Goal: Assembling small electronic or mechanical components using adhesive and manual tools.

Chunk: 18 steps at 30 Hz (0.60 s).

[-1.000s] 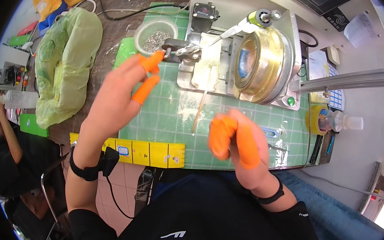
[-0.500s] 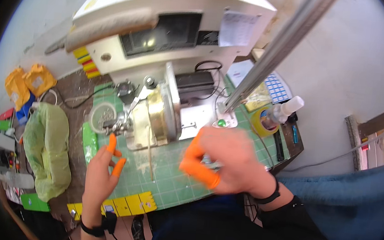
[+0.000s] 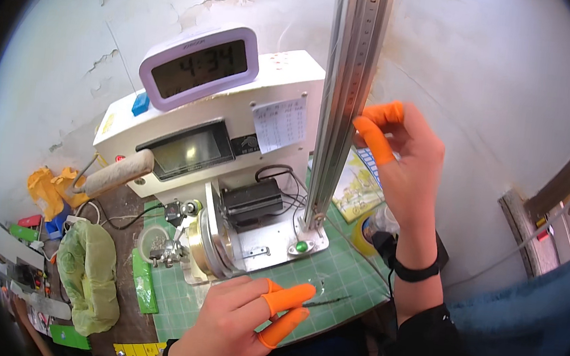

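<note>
My left hand (image 3: 244,315) hovers low over the green cutting mat (image 3: 337,272), in front of the winding machine's brass-coloured spool (image 3: 213,246). Its two orange-capped fingers are spread in a V, with nothing visible between them. One tip is next to a thin dark wire piece (image 3: 329,300) lying on the mat. My right hand (image 3: 407,159) is raised. Its orange-capped fingertips rest against the right edge of the upright metal rail with a ruler scale (image 3: 349,81). Whether they pinch anything is unclear.
A white machine box with a screen (image 3: 192,148) stands behind the spool, with a digital clock (image 3: 199,67) on top. At the left are a wooden-handled roller (image 3: 117,172), a green plastic bag (image 3: 90,276) and small parts. A yellow tape roll (image 3: 364,235) sits by the rail's foot.
The view has tilted up toward the wall. My right hand rose from the mat to the upright rail. My left hand moved from near the spool down to the mat's front edge.
</note>
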{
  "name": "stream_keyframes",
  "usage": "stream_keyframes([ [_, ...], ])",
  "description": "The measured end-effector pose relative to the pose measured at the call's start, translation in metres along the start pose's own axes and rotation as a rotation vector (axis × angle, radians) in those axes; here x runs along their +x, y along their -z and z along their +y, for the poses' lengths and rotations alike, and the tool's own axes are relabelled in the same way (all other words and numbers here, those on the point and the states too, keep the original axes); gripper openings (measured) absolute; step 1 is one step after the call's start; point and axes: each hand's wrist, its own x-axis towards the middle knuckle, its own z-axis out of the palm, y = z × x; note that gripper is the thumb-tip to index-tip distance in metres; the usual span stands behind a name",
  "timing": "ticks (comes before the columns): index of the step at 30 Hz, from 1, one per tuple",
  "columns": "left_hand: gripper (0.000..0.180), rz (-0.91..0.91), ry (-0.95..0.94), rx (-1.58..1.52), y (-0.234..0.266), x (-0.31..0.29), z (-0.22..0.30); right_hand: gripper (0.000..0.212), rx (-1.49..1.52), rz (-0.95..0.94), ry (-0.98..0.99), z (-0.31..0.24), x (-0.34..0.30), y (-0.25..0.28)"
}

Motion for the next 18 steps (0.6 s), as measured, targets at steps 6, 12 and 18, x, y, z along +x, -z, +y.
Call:
stream_keyframes([
  [6,0.026,0.227,-0.062,-0.252,0.010,0.057,0.006,0.010,0.556,-0.095,-0.245,-0.014,-0.011,0.029],
  [12,0.036,0.608,-0.064,-0.278,0.003,0.113,0.007,0.014,0.609,-0.241,-0.208,-0.032,-0.011,0.042],
  [18,0.029,0.526,0.038,0.267,0.003,0.143,-0.002,0.016,0.455,-0.260,-0.123,-0.023,-0.018,0.047],
])
